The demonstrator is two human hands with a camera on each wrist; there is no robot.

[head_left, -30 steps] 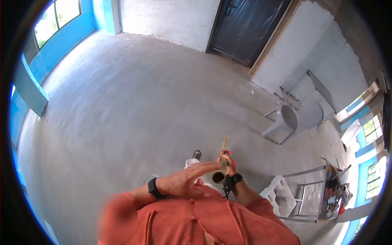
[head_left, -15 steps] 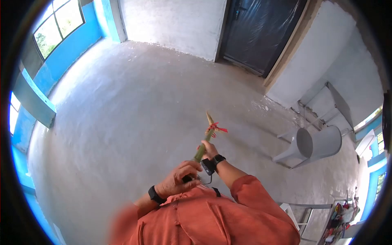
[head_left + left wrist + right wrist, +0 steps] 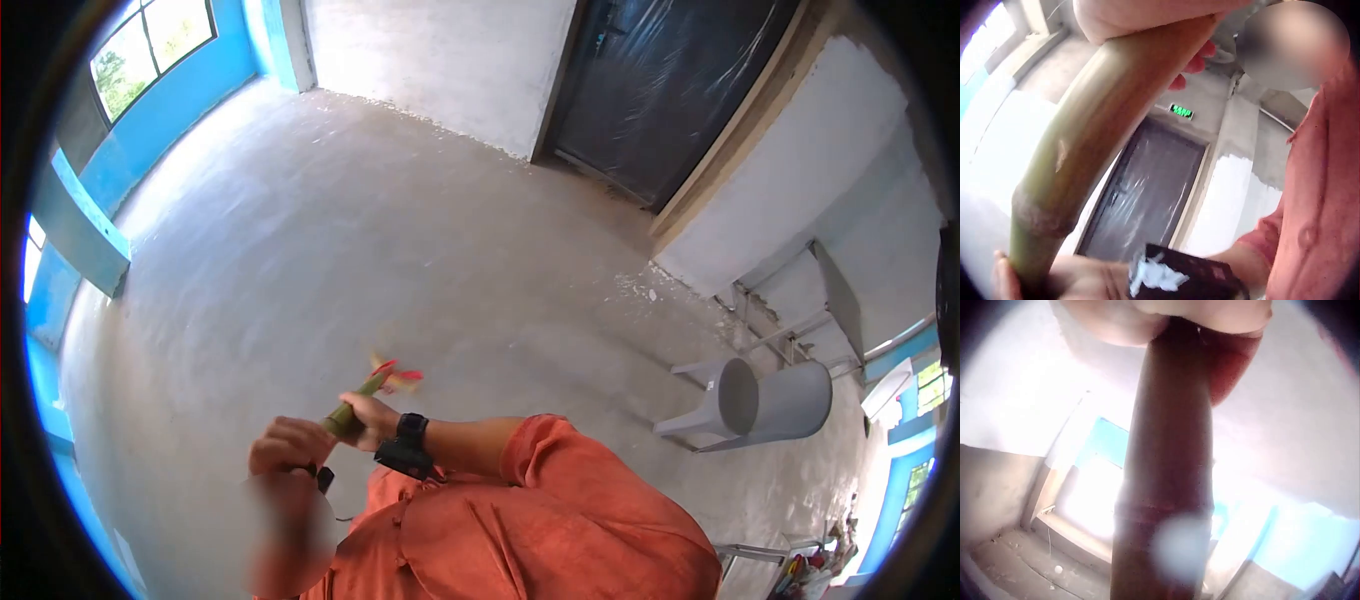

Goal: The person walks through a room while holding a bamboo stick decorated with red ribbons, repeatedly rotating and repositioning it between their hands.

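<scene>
Both hands grip a green bamboo pole, held in front of the body at the lower left of the head view. My left hand (image 3: pixel 288 447) curls round its near end; in the left wrist view those fingers wrap behind the bamboo pole (image 3: pixel 1085 131). Farther along, my right hand (image 3: pixel 372 420) holds it, with the bamboo pole (image 3: pixel 1169 444) filling the middle of the right wrist view. Beyond the right hand, a red ribbon (image 3: pixel 405 377) is tied near the pole's far end, which looks blurred and yellowish.
A bare concrete floor (image 3: pixel 400 250) stretches ahead. Grey plastic chairs (image 3: pixel 790 405) stand at the right by the wall. A dark door (image 3: pixel 670 100) wrapped in clear film is at the back. A blue-painted wall (image 3: pixel 190 90) with windows runs along the left. Clutter (image 3: pixel 815 575) lies lower right.
The left hand was flat beside the pole's open end, then closed round it. Both hands and the pole have swung left across the body. The view has turned slightly.
</scene>
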